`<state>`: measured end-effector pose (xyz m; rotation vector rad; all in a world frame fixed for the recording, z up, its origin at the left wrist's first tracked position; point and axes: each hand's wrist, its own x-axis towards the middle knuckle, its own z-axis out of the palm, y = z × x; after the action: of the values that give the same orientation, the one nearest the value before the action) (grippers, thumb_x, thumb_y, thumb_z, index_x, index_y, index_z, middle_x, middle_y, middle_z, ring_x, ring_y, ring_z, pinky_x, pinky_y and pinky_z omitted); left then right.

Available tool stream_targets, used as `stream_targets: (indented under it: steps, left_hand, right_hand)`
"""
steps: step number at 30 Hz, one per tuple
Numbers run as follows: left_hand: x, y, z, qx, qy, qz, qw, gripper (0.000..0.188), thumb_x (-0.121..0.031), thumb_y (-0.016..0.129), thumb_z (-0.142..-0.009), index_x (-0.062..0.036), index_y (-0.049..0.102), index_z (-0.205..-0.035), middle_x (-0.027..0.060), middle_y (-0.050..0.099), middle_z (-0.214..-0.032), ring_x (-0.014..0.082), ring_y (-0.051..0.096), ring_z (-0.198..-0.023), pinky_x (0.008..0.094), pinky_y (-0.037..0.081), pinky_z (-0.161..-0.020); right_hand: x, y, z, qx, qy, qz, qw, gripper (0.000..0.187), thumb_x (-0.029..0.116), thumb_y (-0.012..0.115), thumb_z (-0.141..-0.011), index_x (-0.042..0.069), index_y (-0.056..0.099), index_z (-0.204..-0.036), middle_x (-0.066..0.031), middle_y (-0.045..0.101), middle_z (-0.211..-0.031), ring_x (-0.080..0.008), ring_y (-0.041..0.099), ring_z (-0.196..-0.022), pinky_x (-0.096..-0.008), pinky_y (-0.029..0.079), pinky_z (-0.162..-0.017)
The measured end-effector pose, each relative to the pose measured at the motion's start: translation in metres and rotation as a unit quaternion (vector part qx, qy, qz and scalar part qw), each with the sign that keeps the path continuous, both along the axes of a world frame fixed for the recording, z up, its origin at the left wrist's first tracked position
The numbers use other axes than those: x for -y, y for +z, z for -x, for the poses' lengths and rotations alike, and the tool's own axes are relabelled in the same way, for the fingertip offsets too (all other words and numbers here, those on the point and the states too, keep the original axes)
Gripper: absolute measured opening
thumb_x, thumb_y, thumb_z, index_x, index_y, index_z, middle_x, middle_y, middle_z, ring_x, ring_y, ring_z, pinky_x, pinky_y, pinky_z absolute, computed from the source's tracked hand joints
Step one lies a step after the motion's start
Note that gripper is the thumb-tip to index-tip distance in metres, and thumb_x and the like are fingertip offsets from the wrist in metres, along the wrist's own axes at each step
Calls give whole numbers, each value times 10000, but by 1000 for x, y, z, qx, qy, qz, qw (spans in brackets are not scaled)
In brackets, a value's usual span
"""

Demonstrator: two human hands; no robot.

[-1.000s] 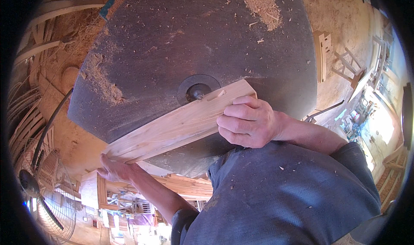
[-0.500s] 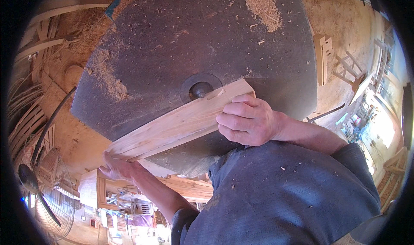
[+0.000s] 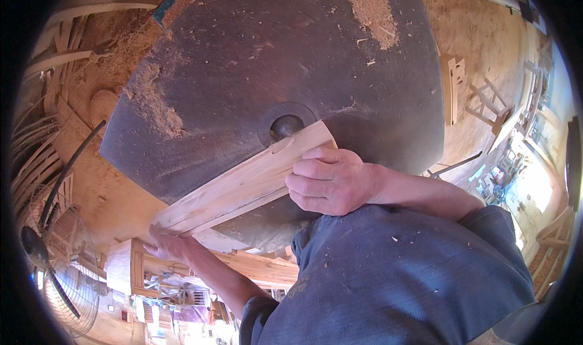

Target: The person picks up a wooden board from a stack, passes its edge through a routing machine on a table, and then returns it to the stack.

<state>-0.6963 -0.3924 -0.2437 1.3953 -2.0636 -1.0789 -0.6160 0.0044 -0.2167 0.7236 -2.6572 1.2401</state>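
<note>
A pale wooden board [image 3: 243, 181] lies slanted over the dark machine table [image 3: 231, 84], its left end reaching past the table's edge. Its far edge is right at the round dark spindle [image 3: 286, 126] set in a ring in the tabletop; whether they touch I cannot tell. Near the board's right end, my right hand [image 3: 331, 181] grips it with curled fingers, knuckles up. My left hand [image 3: 167, 243] holds the other end, its fingers partly hidden by the wood. A dark line runs lengthwise near the board's closer edge.
Wood shavings [image 3: 369, 14] are heaped on the table's far side, with more sawdust [image 3: 155, 102] at its left. A caged fan [image 3: 64, 284] stands at the lower left. Curved wooden pieces [image 3: 36, 157] are stacked at the left; a wooden frame [image 3: 489, 105] lies at the right.
The board has slid left and slightly toward me along the spindle, so its right end is now closer to it. My right hand has moved left with it; my left hand has shifted slightly nearer.
</note>
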Motion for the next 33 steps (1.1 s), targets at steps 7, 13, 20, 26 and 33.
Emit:
stream_targets:
  steps: [7,13,20,26,33]
  left_hand:
    - [-14,6,6,2,10,1,1000,156,-101,705,-932,-76,561,-987,48,596,-821,171,596,-689,336,488,-570]
    - [6,8,-2,23,-35,-48,998,972,-149,726,-926,-65,119,-1680,262,538,-1404,374,551,-1272,533,480,-1080]
    - [86,-2,-38,81,65,2,995,359,-182,781,-928,-80,552,-1184,101,652,-1012,235,616,-829,421,523,-661]
    - [52,51,-35,273,-52,-42,960,687,-381,825,-910,30,546,-1385,207,659,-1236,307,661,-1055,464,577,-740]
    - [80,53,-27,330,-195,-54,922,602,-451,733,-980,36,685,-1330,119,718,-1114,223,664,-904,377,537,-722]
  right_hand:
    - [3,-7,5,-9,19,2,1000,252,182,694,-711,92,710,-945,-27,680,-1105,-193,635,-1075,-329,542,-952]
    - [8,-13,9,-19,69,1,997,218,162,674,-727,79,696,-927,-42,666,-1094,-204,625,-1095,-336,534,-946]
    - [50,-4,2,-2,60,72,996,119,176,658,-758,72,648,-817,-38,602,-933,-213,596,-989,-350,504,-897]
    - [10,37,-28,56,59,16,997,202,167,676,-761,43,682,-920,-73,663,-1036,-237,627,-1046,-372,528,-904]
    - [6,38,-55,14,-54,-22,998,337,133,715,-839,75,744,-1170,-77,697,-1277,-252,633,-1207,-386,545,-981]
